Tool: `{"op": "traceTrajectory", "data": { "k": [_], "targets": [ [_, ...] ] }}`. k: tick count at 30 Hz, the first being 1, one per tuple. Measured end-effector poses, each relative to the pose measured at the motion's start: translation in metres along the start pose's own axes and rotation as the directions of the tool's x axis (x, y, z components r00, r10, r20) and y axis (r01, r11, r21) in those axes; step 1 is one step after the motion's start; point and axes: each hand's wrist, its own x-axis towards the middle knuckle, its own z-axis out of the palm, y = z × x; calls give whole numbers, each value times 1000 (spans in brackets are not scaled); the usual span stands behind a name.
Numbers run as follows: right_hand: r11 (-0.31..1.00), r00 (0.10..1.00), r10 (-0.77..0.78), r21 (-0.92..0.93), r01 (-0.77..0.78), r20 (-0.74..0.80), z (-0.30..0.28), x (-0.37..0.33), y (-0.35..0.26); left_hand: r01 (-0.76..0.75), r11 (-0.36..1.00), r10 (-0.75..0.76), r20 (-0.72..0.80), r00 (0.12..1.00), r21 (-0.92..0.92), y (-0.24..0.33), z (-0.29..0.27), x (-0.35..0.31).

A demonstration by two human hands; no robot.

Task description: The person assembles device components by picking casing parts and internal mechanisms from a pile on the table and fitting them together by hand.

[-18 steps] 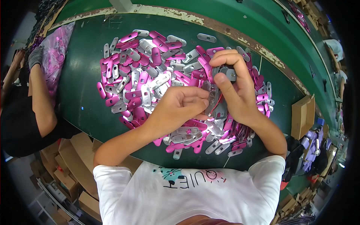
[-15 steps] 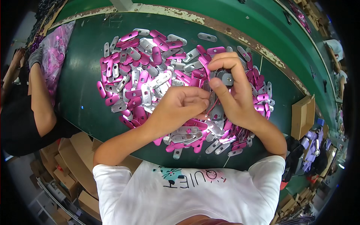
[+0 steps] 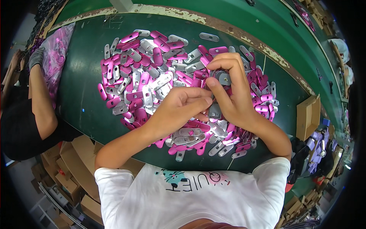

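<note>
A dark grey plastic part with a round pale piece (image 3: 224,79) sits in the curled fingers and thumb of my right hand (image 3: 238,95). Just below it, a second grey piece (image 3: 215,111) shows between my two hands. My left hand (image 3: 182,106) is closed beside them, thumb and fingertips pressed together at the part's left side; whatever they pinch is hidden. Under both hands lies a wide pile of small oblong covers, pink ones (image 3: 158,56) and silver ones (image 3: 147,95), many with a square hole.
The pile spreads over a dark green table (image 3: 85,65) with a worn raised edge (image 3: 179,14) at the back. A cardboard box (image 3: 308,117) stands at the right. To the left, a co-worker's gloved hand (image 3: 37,57) touches a plastic bag (image 3: 57,53) of pink parts.
Both hands have shifted slightly left with the grey part, which has turned a little in my right hand. The red wire seen between the hands before is now mostly hidden.
</note>
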Motion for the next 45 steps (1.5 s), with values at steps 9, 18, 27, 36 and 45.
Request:
{"op": "traceTrajectory", "data": {
  "k": [9,18,27,36,45],
  "targets": [
    [996,997,-72,-53,72,-16,-1,0,5,-106,990,109,-19,994,94,-11,2,1],
    [705,772,439,357,-613,460,-38,14,-9,-260,751,348,-29,937,607,-10,4,-1],
    [667,819,428,478,-571,381,-28,10,1,-337,559,433,80,898,758,-1,0,-3],
    [861,959,252,422,-283,127,-26,4,-10,-380,794,373,112,921,474,14,-6,-4],
    [523,656,-638,-399,753,404,-16,-3,-13,-204,977,203,21,979,53,15,-9,-5]
  ]
}}
